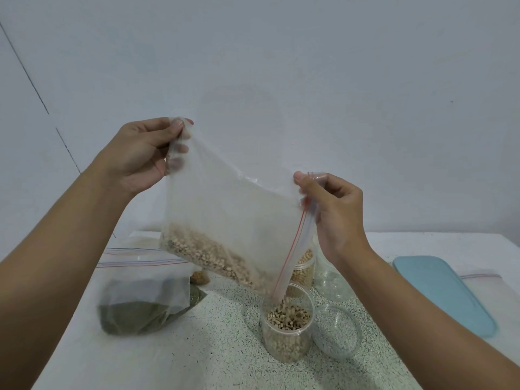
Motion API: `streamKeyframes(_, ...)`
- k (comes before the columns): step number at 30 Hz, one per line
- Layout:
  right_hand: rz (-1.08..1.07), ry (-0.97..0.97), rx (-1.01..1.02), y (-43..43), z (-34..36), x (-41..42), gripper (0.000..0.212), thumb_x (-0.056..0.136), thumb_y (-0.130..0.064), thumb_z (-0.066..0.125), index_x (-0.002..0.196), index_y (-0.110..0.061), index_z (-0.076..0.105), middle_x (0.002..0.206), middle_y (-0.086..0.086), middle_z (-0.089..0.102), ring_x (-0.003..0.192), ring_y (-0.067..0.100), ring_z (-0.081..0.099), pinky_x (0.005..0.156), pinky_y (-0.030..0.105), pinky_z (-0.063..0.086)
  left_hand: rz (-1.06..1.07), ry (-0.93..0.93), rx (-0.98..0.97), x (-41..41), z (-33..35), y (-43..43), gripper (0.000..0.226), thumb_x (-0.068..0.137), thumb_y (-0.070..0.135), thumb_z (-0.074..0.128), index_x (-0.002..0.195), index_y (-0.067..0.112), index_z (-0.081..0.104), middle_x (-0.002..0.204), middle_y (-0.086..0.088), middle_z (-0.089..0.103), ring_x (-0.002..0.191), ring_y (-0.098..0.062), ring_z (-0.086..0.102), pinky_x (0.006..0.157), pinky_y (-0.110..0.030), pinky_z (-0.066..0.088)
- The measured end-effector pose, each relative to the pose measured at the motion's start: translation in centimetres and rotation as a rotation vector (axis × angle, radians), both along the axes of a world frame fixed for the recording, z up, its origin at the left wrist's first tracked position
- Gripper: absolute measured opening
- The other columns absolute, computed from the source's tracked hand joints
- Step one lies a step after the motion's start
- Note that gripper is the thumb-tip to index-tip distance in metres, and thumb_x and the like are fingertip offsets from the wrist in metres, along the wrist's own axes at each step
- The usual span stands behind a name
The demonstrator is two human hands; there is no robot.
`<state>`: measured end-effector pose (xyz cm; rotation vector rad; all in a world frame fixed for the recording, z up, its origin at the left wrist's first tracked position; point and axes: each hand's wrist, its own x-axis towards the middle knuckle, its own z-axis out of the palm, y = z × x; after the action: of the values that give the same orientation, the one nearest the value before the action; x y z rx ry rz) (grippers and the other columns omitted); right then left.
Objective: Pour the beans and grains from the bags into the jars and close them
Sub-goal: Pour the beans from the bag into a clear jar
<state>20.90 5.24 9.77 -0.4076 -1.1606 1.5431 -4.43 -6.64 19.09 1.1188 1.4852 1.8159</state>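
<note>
Both hands pinch 1 zip bag [233, 209] by its upper corners: left hand [140, 153] closed on the high sealed corner, right hand [334, 209] closed on the lower, red-zip corner. That tilt runs the bag's long axis down to the right, so the open mouth hangs directly over the jar [287, 327], and beans [213, 254] slide toward it and drop in. Already over half full, the jar stands below and slightly left of the right hand, which sits nearer. Another bag [146, 305] lies left on the table [213, 347].
</note>
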Motion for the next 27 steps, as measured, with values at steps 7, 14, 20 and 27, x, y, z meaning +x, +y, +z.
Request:
streamKeyframes(7, 0.000, 0.008, 0.001, 0.1, 0.1, 0.1, 0.027, 0.085, -0.006, 0.078, 0.066, -0.001, 0.060, 0.075, 0.005, 0.057, 0.074, 0.018, 0.051, 0.060, 0.026, 0.042, -0.013, -0.003, 0.009, 0.3, 0.1, 0.0, 0.024, 0.066, 0.033, 0.081, 0.084, 0.018, 0.080, 0.086, 0.008, 0.072, 0.071, -0.010, 0.061, 0.082, -0.038, 0.037)
streamKeyframes(14, -0.008, 0.014, 0.011, 0.2, 0.2, 0.3, 0.021, 0.085, -0.005, 0.078, 0.075, 0.006, 0.063, 0.074, 0.006, 0.054, 0.068, 0.015, 0.051, 0.059, 0.024, 0.043, -0.021, 0.015, 0.003, 0.4, 0.3, 0.0, 0.021, 0.068, 0.033, 0.078, 0.084, 0.019, 0.082, 0.081, 0.007, 0.069, 0.069, -0.009, 0.060, 0.066, -0.027, 0.045)
streamKeyframes(20, -0.015, 0.011, 0.018, 0.3, 0.2, 0.7, 0.023, 0.085, -0.006, 0.079, 0.071, 0.002, 0.062, 0.071, 0.005, 0.052, 0.070, 0.017, 0.049, 0.059, 0.024, 0.043, -0.005, 0.021, -0.001, 0.9, 0.4, 0.2, 0.014, 0.087, 0.023, 0.068, 0.095, 0.014, 0.075, 0.082, 0.009, 0.071, 0.069, -0.009, 0.060, 0.068, -0.028, 0.043)
streamKeyframes(27, -0.024, 0.018, 0.014, 0.2, 0.2, 1.2, 0.027, 0.084, -0.006, 0.079, 0.066, -0.002, 0.060, 0.072, 0.004, 0.056, 0.067, 0.015, 0.051, 0.059, 0.023, 0.043, -0.025, 0.010, 0.000, 1.3, 0.4, 0.2, 0.015, 0.085, 0.023, 0.068, 0.094, 0.013, 0.074, 0.081, 0.010, 0.071, 0.066, -0.007, 0.061, 0.058, -0.023, 0.047)
